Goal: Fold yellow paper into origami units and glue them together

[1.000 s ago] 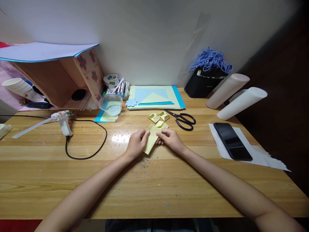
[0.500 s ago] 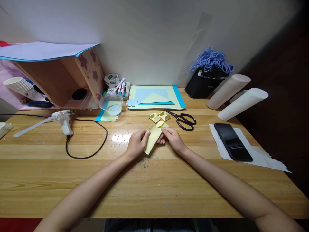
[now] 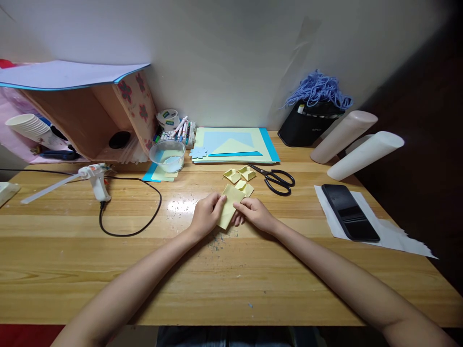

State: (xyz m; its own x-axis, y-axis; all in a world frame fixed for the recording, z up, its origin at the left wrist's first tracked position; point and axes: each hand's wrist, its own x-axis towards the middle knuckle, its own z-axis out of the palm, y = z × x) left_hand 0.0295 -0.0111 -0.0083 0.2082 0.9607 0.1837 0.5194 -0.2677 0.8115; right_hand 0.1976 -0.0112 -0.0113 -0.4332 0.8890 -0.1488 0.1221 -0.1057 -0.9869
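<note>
A pale yellow piece of paper (image 3: 230, 205) is held above the table between my two hands, its long side slanting up to the right. My left hand (image 3: 207, 214) is closed on its left edge, thumb on top. On the right edge, my right hand (image 3: 256, 214) pinches it between thumb and fingers; its lower fingers curl underneath, partly hidden. Just beyond the paper lie small folded yellow paper pieces (image 3: 247, 172), one of them partly covered by the held sheet. Black-handled scissors (image 3: 278, 181) rest to their right.
A white glue gun (image 3: 97, 183) with its looping cable lies at left. Further back stand a clear plastic bowl (image 3: 167, 156), markers (image 3: 183, 131), stacked paper sheets (image 3: 271, 144) and a black pouch (image 3: 300, 127). At right are a phone (image 3: 349, 212) and two white rolls (image 3: 365, 155).
My right thumb and fingers have slid down the paper's right edge toward me. The sheet now looks flatter and more rectangular, and more of the folded piece behind it shows.
</note>
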